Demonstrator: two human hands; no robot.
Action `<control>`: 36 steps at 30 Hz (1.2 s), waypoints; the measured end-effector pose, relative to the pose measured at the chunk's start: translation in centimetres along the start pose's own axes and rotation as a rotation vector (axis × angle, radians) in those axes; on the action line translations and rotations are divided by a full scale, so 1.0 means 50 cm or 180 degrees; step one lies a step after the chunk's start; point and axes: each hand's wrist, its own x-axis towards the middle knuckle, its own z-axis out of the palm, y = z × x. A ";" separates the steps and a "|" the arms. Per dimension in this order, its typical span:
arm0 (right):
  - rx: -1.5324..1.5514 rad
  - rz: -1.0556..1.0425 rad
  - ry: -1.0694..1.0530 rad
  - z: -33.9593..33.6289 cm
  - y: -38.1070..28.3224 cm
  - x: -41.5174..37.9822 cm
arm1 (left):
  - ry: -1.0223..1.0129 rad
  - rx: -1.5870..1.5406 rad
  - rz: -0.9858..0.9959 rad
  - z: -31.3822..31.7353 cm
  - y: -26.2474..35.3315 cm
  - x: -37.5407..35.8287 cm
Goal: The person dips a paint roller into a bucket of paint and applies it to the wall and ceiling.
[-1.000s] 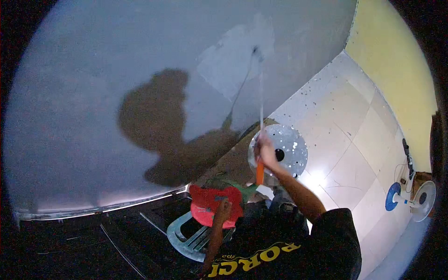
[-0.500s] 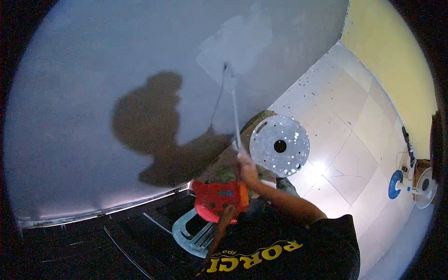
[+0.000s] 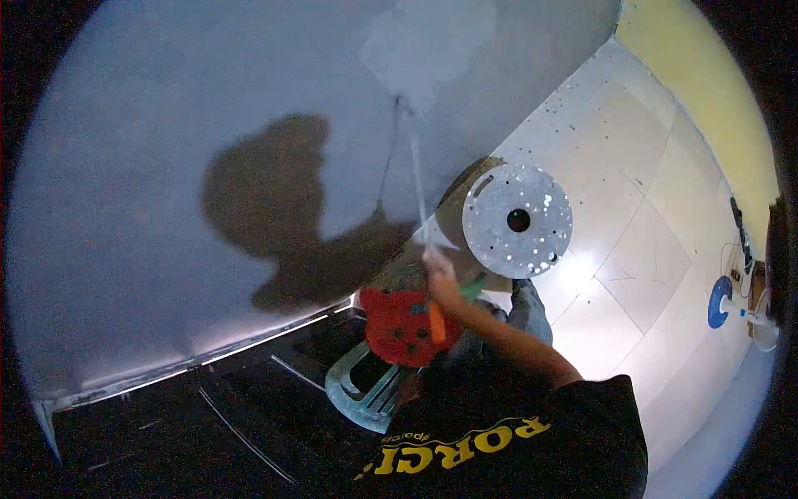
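My right hand point(image 3: 440, 268) is wrapped round a long thin rod point(image 3: 417, 170) with an orange grip point(image 3: 436, 323) below the fist. The rod's far end meets the grey wall at the lower edge of a lighter patch point(image 3: 428, 50). Its small pale head blends into the wall. My left forearm point(image 3: 407, 387) shows only as a short dark stretch, its hand not distinguishable, beside a red plastic piece point(image 3: 395, 333) with ear-like corners and small holes. Behind that piece is a grey-green slatted chair part point(image 3: 357, 391).
A round grey plate point(image 3: 499, 237) with a central hole and white splatters stands by the wall. My foot point(image 3: 530, 312) is beside it on the tiled floor point(image 3: 640, 249). At the right are a blue-based fan-like object point(image 3: 720, 302) and a cord. A dark surface point(image 3: 166, 441) lies lower left.
The view has shifted, so plate and patch sit higher. The rod's head has moved down from inside the patch to its lower edge. Less of my left forearm shows.
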 end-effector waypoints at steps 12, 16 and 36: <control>0.1243 0.1888 0.0082 -0.126 -0.071 0.358 | -0.0037 0.0355 -0.0634 -0.028 -0.184 -0.076; 0.0645 0.2894 -0.0755 -0.060 -0.047 0.165 | -0.0148 0.0821 -0.0416 -0.045 -0.301 -0.156; 0.0456 0.1173 0.0048 0.033 0.031 -0.051 | -0.0431 -0.0005 -0.1171 -0.077 -0.210 -0.110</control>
